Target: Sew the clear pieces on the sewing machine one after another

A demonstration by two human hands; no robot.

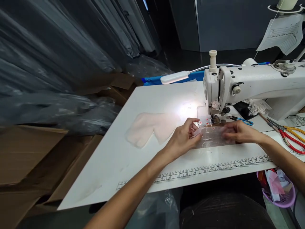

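Note:
A strip of sheer pale fabric [211, 140] lies on the white table just in front of the sewing machine's [252, 82] needle area. My left hand [184, 136] pinches the left end of this strip between thumb and fingers. Over its right end is my right hand [238, 132], with fingertips smeared by motion, so their grip is unclear. Behind the fabric, the presser foot [215, 119] stands close to its far edge. A pale pink cut fabric piece [147, 125] with a notch rests flat to the left of my left hand.
Blue-handled scissors [245, 121] and red-handled scissors [289, 141] lie on the right. A printed ruler [202, 171] runs along the table's front edge. Above the table hangs a lit lamp [175, 77]. Cardboard boxes [30, 152] stand left; a purple basket [289, 198] of scraps sits lower right.

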